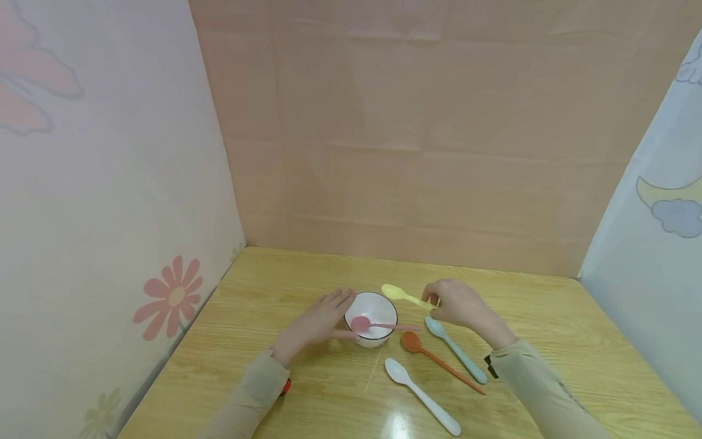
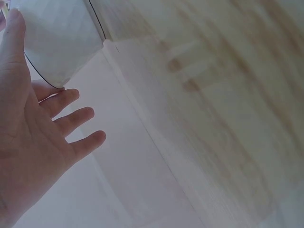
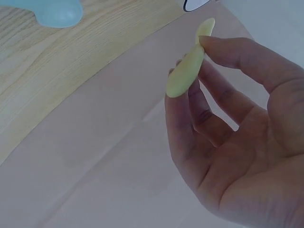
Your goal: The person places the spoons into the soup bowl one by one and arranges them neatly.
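Note:
A white bowl (image 1: 370, 308) with a dark rim stands on the table. My left hand (image 1: 320, 320) holds its left side, thumb and index finger against it, as the left wrist view shows; the other fingers stick out apart from it. Inside the bowl lies the head of a pink spoon (image 1: 361, 324), its handle reaching over the right rim. At the handle end, my right hand (image 1: 457, 305) pinches a yellow spoon (image 1: 392, 291) between thumb and fingers. In the right wrist view, this yellow spoon (image 3: 185, 73) appears end-on, with its head pointing away.
To the right and front of the bowl lie a light blue spoon (image 1: 456, 350), an orange spoon (image 1: 439, 360) and a white spoon (image 1: 422, 396). The wooden table (image 1: 263, 268) meets a pinkish backdrop (image 1: 351, 152) behind and printed panels on both sides.

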Demonstrator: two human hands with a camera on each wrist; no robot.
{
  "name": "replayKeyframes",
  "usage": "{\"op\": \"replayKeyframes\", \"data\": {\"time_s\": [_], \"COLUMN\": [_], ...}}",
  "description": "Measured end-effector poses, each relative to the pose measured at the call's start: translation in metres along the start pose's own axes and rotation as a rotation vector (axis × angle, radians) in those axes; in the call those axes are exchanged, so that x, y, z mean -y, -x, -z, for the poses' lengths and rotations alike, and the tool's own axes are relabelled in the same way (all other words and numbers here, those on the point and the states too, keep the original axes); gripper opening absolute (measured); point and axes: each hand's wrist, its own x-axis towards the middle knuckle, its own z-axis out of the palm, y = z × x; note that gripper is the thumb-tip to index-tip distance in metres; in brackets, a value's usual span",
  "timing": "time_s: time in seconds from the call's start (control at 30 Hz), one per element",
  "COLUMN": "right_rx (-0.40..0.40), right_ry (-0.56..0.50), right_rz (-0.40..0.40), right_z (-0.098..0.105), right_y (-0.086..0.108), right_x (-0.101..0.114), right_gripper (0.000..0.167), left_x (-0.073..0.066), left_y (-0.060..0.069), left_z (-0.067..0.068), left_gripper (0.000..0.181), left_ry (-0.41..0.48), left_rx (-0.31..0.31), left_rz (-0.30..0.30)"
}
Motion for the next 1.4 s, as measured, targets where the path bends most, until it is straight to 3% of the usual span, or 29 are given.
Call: {"op": "replayKeyframes", "data": {"time_s": [0.63, 1.4], "right_rx": [0.029, 0.096], "right_ry": [0.016, 0.02], "right_rz": [0.013, 0.011], "right_z": [-0.005, -0.014], "right_y": [-0.009, -0.021], "right_x": [0.009, 0.028], "right_gripper": [0.027, 0.026], "left_x": [-0.003, -0.001], "left_y": [-0.001, -0.002], "left_z": [0.001, -0.002], "left_gripper": [0.096, 0.099], "left_ry": [-0.023, -0.048], "left_rx": [0.015, -0.021], "left_rz": [-0.006, -0.008]}}
